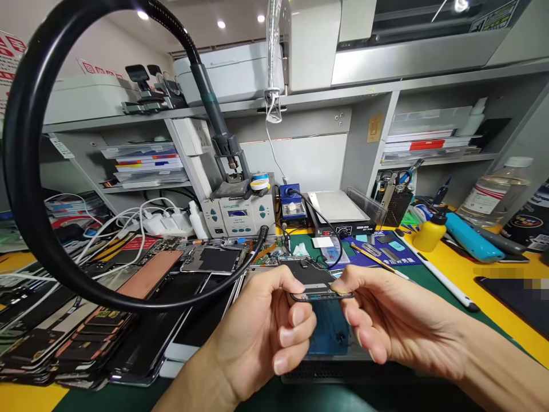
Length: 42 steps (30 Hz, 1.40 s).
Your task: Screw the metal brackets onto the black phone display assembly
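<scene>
Work looks to be partway through: you have a thin phone-like panel (315,278) lifted in both hands, and it is not yet set down. It seems to be apart from any phone body, though how much handling remains cannot be told from this view. Your grip is a pinch at each end of the panel's near edge: your left hand (261,320) has its thumb on top with curled fingers at one corner, and your right hand (386,312) grasps the other corner the same way. The panel is up above the worktop (34,397), close to the middle of its near edge, over a blue sheet (328,331). It looks dark and flat on its upper face, with a paler grey band near your thumbs and a slim black rim with rounded corners; fine detail along that rim is too small to read. Toward the left edge lie stacked phone parts (143,329); at the back edge stands a hot-air station (240,216), and a white pen-like tool (441,280) lies toward the right edge.
</scene>
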### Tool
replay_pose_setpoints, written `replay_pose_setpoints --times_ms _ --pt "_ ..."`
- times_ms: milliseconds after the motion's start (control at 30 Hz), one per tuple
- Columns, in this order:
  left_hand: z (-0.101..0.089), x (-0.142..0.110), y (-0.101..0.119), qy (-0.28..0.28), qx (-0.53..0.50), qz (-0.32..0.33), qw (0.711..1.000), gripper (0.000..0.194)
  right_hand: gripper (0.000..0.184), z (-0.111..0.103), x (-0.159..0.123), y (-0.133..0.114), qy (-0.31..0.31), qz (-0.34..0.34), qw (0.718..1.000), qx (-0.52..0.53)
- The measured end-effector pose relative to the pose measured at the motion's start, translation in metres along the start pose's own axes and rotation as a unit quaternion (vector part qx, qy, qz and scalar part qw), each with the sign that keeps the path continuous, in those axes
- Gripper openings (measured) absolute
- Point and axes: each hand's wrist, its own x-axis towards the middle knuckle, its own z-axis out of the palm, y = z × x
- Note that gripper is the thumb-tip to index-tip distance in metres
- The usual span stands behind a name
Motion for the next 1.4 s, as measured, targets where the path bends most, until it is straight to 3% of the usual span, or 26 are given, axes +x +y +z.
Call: replay_pose_setpoints --times_ms 333,700,1400 --pt "0.0030 -0.0014 -0.0007 0.011 -0.001 0.007 1.000 0.044 0.042 0.0009 0.0000 0.0003 -0.007 -0.004 1.000 -0.006" --pt "-0.0001 0.0010 -0.0006 -0.007 0.005 -0.006 1.000 0.052 0.039 0.0041 -0.0009 0.0007 0.034 -0.013 0.999 -0.017" --pt "-0.0021 0.0001 -0.0066 -0.013 0.022 0.024 0.999 0.038 0.045 0.0090 0.0006 0.0068 0.044 -0.056 0.992 -0.100"
